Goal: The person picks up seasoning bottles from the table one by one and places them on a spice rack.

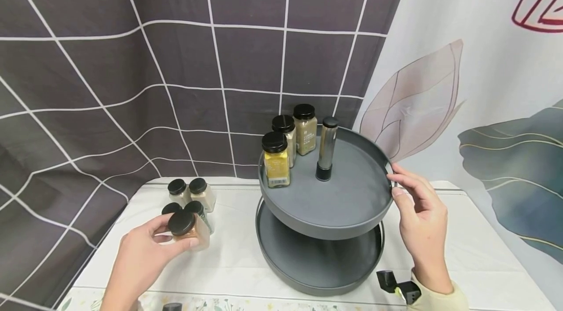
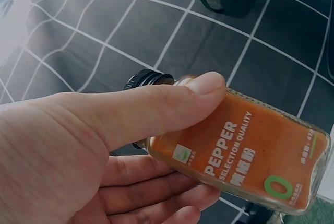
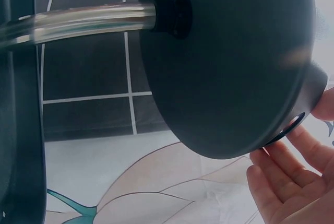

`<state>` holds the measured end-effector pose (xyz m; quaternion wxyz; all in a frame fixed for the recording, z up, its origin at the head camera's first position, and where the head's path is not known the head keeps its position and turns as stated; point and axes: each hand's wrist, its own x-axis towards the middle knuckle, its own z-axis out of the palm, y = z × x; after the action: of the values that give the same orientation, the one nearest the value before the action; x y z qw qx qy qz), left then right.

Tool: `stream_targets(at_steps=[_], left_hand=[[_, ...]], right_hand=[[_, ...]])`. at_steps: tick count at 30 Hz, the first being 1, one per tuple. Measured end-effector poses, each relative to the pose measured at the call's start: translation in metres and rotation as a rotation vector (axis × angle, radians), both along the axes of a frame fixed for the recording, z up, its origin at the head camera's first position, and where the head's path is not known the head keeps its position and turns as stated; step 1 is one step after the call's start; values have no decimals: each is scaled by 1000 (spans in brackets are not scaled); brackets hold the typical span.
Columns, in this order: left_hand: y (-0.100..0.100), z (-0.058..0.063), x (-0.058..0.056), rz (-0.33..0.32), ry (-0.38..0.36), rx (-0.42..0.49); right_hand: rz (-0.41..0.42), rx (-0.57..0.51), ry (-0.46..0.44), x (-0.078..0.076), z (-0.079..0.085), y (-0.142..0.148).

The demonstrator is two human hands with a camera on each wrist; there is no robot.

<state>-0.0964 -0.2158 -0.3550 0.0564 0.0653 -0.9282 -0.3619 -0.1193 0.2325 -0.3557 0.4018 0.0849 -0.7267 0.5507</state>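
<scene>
We see a dark grey cloth with white grid lines (image 1: 250, 56) behind a white-covered table (image 1: 237, 252). On the table stands a two-tier round grey rack (image 1: 325, 225) with a metal centre post (image 1: 327, 149). The right hand (image 1: 420, 218) grips the upper tier (image 1: 352, 193) by its right edge, thumb and fingers at the rim. The left hand (image 1: 142, 250) pinches a square glass pepper jar (image 2: 250, 151), black-lidded and orange-brown, just in front of four black-capped glass jars (image 1: 203, 198). Three filled spice jars (image 1: 290, 147), one yellow, stand on the upper tier's left side.
</scene>
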Motion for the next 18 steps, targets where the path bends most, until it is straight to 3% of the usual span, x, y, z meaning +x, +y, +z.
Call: stream_targets(at_steps=[18], left_hand=[[21, 35, 2, 54, 131, 101]], right_hand=[[8, -10, 20, 0, -1, 0]])
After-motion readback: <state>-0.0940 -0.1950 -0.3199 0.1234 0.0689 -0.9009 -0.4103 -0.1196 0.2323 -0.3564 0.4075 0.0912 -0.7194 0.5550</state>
